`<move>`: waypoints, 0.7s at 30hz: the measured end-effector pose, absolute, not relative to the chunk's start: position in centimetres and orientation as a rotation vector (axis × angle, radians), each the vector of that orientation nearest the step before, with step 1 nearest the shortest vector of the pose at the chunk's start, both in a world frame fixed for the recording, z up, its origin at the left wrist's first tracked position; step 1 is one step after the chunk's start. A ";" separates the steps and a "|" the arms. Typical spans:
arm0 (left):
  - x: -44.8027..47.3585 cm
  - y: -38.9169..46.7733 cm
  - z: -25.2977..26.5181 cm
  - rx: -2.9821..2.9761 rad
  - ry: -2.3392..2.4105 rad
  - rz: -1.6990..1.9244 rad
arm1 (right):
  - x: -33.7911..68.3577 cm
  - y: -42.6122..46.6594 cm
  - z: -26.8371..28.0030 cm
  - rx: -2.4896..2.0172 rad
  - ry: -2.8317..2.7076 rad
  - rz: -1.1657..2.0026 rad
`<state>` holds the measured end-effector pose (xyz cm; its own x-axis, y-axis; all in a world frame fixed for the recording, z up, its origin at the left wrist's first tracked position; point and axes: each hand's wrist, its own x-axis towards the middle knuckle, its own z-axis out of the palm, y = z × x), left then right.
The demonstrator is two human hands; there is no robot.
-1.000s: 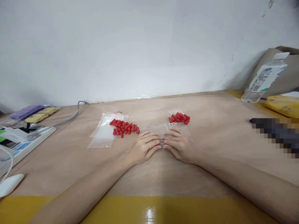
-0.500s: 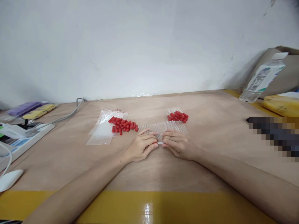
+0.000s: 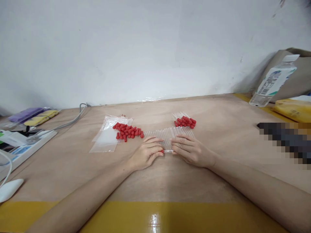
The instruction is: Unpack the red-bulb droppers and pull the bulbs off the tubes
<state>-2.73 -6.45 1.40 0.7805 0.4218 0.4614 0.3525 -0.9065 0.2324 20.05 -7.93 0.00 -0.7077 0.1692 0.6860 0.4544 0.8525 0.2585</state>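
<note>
My left hand (image 3: 148, 153) pinches a red rubber bulb (image 3: 162, 151) between thumb and fingers. A clear dropper tube (image 3: 168, 151) runs sideways from that bulb to my right hand (image 3: 188, 149), whose fingers close on its other end. Both hands rest over a row of clear dropper tubes (image 3: 167, 136) lying side by side, and hide part of it. Left of the row is a loose pile of red rubber bulbs (image 3: 128, 130). Behind its right end lie several tubes with red bulbs fitted (image 3: 185, 121).
Clear plastic bags (image 3: 103, 142) lie under and beside the bulb pile. At the left are a power strip (image 3: 36, 145) with cables, a white mouse (image 3: 11, 190) and purple and yellow packs (image 3: 26, 115). A bottle (image 3: 274, 81) and a yellow packet (image 3: 293, 109) stand at the right.
My right hand has shifted slightly to the right along the tube, so more of it shows between the hands. The red bulb shows more at my left fingertips.
</note>
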 end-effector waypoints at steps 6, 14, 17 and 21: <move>-6.2 -5.5 2.6 2.753 1.044 1.112 | 22.5 -6.9 0.2 -0.643 -2.140 -0.524; -15.0 -2.2 6.5 1.929 2.180 0.899 | 23.6 -5.6 0.1 -1.206 -1.916 -0.596; -16.0 -1.8 6.0 1.708 2.155 0.727 | 23.2 -5.7 0.1 -1.244 -1.911 -0.552; -15.7 -1.5 5.2 1.697 2.190 0.781 | 22.9 -5.8 0.2 -1.283 -1.884 -0.459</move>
<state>-15.71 -1.52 5.21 -0.2820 0.9523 0.1164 0.8112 0.1719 0.5589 22.86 -5.80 0.17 -0.1715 0.6095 0.7740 0.8971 0.4214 -0.1331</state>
